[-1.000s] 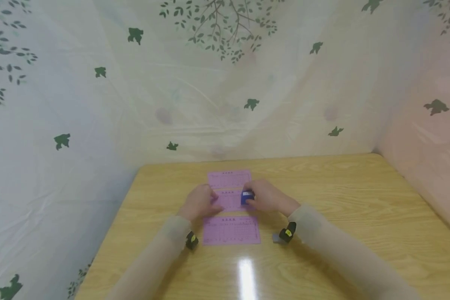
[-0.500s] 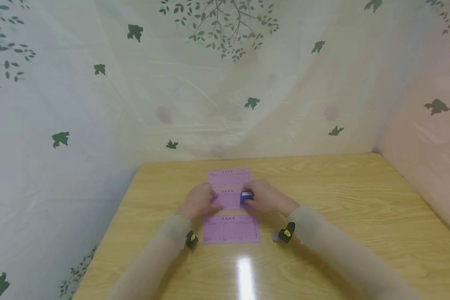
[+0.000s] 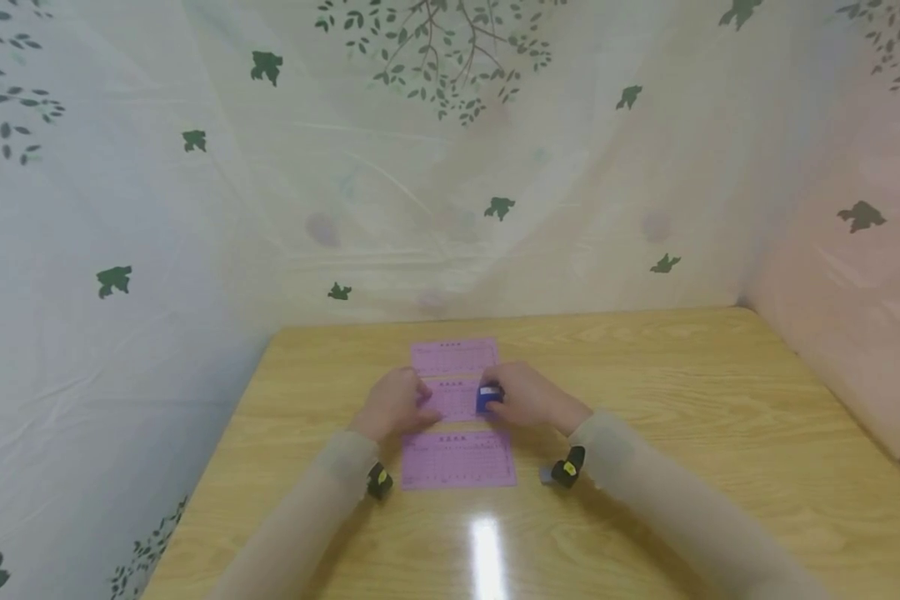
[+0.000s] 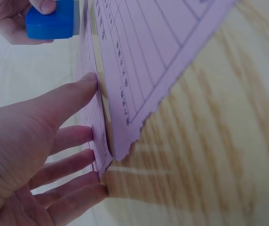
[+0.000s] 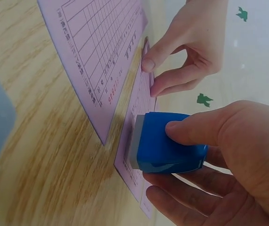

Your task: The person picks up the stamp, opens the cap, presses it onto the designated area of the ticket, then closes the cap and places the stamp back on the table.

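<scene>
Three pink printed slips lie in a column on the table: a far slip [image 3: 453,357], a middle slip [image 3: 452,403] and a near slip [image 3: 457,462]. My right hand [image 3: 532,398] grips a blue stamp [image 5: 170,141] between thumb and fingers. The stamp's pale base faces down at the right end of the middle slip, right at the paper. On that slip's left end rests my left hand [image 3: 393,402]. Its thumb and fingers [image 4: 73,136] are spread and fairly straight, tips touching the paper, as the left wrist view shows.
A small grey piece [image 3: 547,475] lies on the wooden table [image 3: 645,375] by the right wrist, partly hidden by the black wrist camera [image 3: 567,468]. Narrow gaps of bare wood separate the slips. Behind the table hangs a patterned cloth [image 3: 390,208].
The head view has shifted slightly. Both hands, the stamp and the slips keep the same places relative to one another.
</scene>
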`<state>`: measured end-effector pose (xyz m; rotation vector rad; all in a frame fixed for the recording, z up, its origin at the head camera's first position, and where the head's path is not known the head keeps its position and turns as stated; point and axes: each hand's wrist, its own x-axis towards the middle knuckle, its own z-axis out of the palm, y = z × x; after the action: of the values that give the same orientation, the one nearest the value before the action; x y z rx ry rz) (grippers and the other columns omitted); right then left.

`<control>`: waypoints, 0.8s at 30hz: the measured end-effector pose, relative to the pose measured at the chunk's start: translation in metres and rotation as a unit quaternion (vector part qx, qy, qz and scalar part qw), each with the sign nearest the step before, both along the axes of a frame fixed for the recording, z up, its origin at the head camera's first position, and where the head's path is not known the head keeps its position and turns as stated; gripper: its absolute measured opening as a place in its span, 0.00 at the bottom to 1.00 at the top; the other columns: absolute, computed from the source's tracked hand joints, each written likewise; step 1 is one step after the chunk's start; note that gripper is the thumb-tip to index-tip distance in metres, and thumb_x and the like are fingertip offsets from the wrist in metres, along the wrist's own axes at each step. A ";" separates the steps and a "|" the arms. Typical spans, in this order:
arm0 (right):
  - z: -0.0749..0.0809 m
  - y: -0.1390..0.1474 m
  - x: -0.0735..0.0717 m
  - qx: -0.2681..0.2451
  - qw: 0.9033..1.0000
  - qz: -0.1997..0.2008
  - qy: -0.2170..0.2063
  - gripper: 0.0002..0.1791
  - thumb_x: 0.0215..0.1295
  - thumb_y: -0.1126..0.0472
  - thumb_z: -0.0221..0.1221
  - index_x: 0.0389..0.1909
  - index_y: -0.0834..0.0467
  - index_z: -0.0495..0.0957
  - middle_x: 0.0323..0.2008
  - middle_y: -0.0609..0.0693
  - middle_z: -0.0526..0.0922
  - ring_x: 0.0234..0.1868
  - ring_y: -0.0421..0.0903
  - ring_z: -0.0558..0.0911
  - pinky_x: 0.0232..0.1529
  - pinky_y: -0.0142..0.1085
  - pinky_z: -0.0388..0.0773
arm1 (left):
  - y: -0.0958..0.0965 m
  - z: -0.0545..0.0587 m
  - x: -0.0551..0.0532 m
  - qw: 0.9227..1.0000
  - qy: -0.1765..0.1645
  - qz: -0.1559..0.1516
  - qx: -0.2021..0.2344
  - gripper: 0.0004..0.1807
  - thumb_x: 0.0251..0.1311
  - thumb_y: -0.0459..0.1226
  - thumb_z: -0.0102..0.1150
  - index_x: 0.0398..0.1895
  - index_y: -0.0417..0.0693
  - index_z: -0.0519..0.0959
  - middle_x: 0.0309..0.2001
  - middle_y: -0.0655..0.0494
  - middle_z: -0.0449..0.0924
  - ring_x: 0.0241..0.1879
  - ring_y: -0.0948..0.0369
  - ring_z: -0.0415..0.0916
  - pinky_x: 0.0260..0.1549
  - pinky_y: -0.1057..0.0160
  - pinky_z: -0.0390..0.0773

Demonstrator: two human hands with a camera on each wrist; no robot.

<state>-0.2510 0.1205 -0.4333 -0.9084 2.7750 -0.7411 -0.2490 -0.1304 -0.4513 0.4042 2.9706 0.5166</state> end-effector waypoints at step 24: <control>-0.006 0.001 0.004 0.007 1.000 0.000 0.001 0.08 0.69 0.63 0.69 0.47 0.56 0.84 0.43 0.49 0.89 0.47 0.45 0.88 0.54 0.41 0.89 | 0.000 -0.002 -0.001 1.000 0.002 0.006 0.008 0.29 0.56 0.50 0.80 0.56 0.42 0.87 0.51 0.46 0.86 0.46 0.54 0.81 0.52 0.55 0.86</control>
<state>-0.2472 0.1219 -0.4390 -0.9073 2.7777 -0.7196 -0.2495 -0.1301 -0.4534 0.3896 2.9757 0.5429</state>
